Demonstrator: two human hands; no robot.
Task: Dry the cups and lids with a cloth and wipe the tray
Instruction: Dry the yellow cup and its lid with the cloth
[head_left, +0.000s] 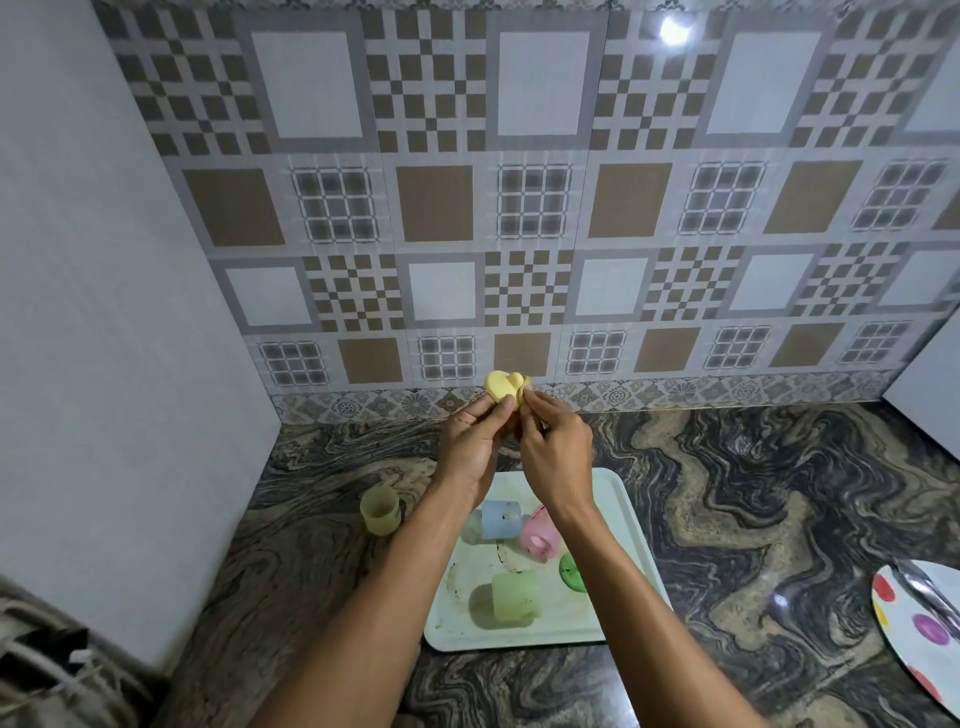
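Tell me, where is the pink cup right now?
In the head view, the pink cup sits on the white tray near the middle of the counter. It is just right of the blue cup and beyond the pale green cup.

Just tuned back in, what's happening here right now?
The left hand and right hand pinch a small yellow piece above the counter; lid or cloth, I cannot tell. A yellowish cup stands on the counter left of the tray. A blue cup, pink cup and pale green cup sit on the tray.
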